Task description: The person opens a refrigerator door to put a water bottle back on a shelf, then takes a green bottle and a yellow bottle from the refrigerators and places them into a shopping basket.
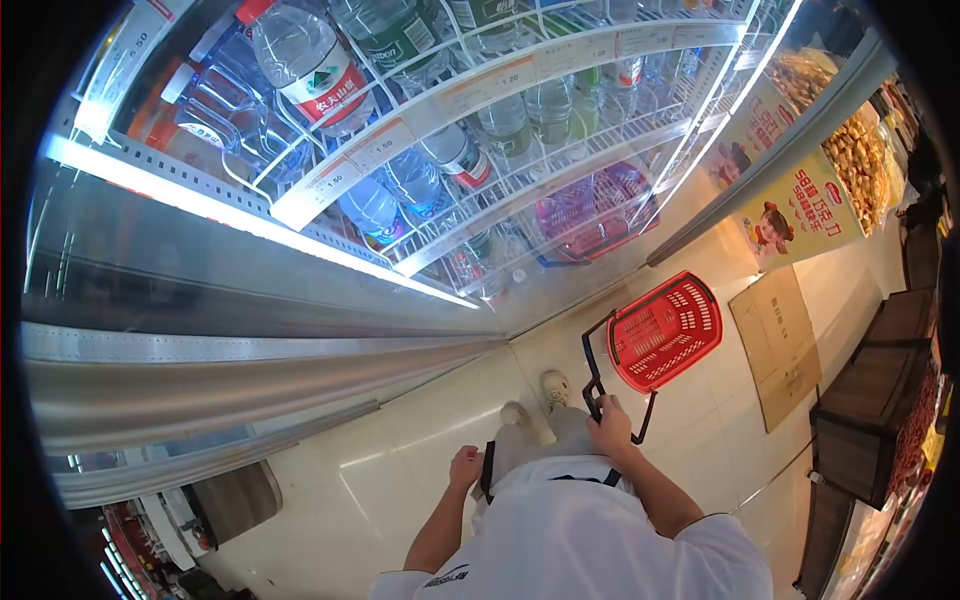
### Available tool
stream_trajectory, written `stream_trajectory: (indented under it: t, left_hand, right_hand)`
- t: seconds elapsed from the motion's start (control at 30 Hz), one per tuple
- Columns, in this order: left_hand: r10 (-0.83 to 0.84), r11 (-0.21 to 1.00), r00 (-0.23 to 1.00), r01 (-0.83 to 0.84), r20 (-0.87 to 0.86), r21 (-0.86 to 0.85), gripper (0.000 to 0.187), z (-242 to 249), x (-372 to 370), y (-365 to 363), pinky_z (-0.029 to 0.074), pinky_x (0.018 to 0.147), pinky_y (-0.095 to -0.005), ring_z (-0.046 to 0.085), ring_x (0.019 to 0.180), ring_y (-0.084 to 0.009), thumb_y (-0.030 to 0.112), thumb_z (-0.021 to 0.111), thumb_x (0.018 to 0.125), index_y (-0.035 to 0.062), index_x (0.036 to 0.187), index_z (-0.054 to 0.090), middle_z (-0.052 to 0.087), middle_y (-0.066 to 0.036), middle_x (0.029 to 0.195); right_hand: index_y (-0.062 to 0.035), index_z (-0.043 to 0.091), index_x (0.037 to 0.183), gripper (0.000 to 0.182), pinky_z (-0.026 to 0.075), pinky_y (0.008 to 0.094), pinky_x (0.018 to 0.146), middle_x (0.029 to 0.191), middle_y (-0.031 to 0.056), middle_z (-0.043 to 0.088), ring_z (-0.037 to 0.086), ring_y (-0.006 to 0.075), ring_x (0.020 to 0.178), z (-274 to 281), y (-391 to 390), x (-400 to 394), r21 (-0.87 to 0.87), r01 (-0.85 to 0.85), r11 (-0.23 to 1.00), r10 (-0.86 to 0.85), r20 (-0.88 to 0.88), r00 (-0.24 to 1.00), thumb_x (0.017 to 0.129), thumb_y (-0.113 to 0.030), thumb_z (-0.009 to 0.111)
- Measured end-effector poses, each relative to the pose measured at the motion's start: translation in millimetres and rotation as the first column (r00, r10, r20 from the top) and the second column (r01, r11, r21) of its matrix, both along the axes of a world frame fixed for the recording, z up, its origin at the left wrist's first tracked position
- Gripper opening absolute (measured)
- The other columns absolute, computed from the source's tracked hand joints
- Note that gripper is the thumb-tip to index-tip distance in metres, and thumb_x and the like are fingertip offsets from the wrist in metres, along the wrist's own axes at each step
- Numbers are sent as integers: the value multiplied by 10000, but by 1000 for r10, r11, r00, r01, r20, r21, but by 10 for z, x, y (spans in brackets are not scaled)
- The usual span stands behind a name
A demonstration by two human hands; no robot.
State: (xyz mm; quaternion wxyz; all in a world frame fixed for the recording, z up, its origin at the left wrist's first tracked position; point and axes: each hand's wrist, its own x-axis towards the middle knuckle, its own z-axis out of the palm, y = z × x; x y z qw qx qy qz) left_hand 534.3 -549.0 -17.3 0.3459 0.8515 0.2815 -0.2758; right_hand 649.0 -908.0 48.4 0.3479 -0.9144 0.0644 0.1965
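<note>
A red plastic shopping basket (665, 332) hangs low over the tiled floor, to the right of my feet, and no goods show inside it. My right hand (612, 424) is closed round its black handle (592, 372). Beside my left hip, my left hand (466, 467) has its fingers curled in, close to a black strap (488, 470); whether it holds anything is too small to tell.
A lit drinks cooler (430, 110) with bottles on wire shelves fills the upper left. Flattened cardboard (775, 345) lies on the floor at the right. Beyond it stand dark wooden crates (880, 400) and a yellow display box (800, 205) of packaged snacks.
</note>
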Motion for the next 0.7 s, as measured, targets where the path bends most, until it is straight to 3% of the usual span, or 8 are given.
stream_trajectory:
  t: [0.03, 0.07, 0.13, 0.17, 0.3, 0.4, 0.7]
  left_hand:
    - [-31, 999, 999, 31, 26, 18, 373, -33, 20, 58, 528, 864, -399, 677, 970, -309, 308, 615, 845, 51, 1113, 642, 703, -155, 1031]
    - [-40, 999, 999, 39, 29, 20, 373, -59, 33, 113, 528, 864, -399, 677, 970, -309, 308, 615, 845, 51, 1113, 642, 703, -155, 1031]
    - [-21, 1000, 999, 21, 27, -10, 364, -106, 71, 209, 525, 863, -399, 673, 978, -315, 304, 614, 841, 49, 1099, 648, 701, -163, 1027]
    - [-31, 999, 999, 31, 30, -10, 364, -123, 101, 269, 525, 863, -399, 673, 978, -315, 304, 614, 841, 49, 1099, 648, 701, -163, 1027]
    - [-140, 990, 989, 140, 50, -5, 353, -291, 246, 533, 524, 857, -401, 668, 984, -321, 313, 601, 847, 50, 1076, 658, 699, -169, 1024]
    - [-273, 962, 960, 272, 57, 20, 349, -291, 443, 858, 522, 847, -414, 668, 977, -312, 344, 596, 851, 85, 1072, 667, 701, -148, 1024]
    - [-394, 918, 915, 388, 87, 82, 382, -537, 1103, 1669, 509, 871, -416, 650, 1023, -319, 343, 612, 814, 89, 1095, 657, 693, -151, 1055]
  right_hand:
    - [-24, 514, 1116, 442, 503, 484, 789, 1146, 185, 552, 618, 398, 960, 15, 31, -31, 18, 126, 992, -127, 40, 991, 732, -151, 692]
    - [-24, 514, 1116, 442, 503, 484, 789, 1146, 185, 552, 618, 398, 960, 31, 60, -53, 21, 134, 991, -135, 42, 990, 732, -151, 692]
    - [-30, 473, 1235, 588, 502, 480, 833, 1257, 182, 492, 605, 411, 1009, 73, 104, -108, 0, 311, 951, -308, 119, 944, 714, -161, 712]
    - [-27, 466, 1275, 640, 503, 475, 856, 1236, 199, 533, 601, 413, 1040, 54, 120, -139, -23, 326, 945, -320, 131, 938, 709, -189, 718]
    - [-27, 481, 1278, 636, 508, 490, 847, 1163, 233, 601, 616, 418, 1016, -36, 182, -234, -92, 214, 972, -213, 27, 977, 713, -211, 708]
    - [-24, 495, 1262, 617, 512, 488, 841, 1177, 235, 599, 623, 411, 1007, -100, 340, -323, -61, 220, 973, -218, 42, 975, 710, -200, 706]
    - [-4, 504, 1250, 620, 507, 455, 893, 1249, 196, 590, 618, 381, 1050, -345, 1000, -593, -150, 293, 944, -286, 68, 956, 687, -178, 693]
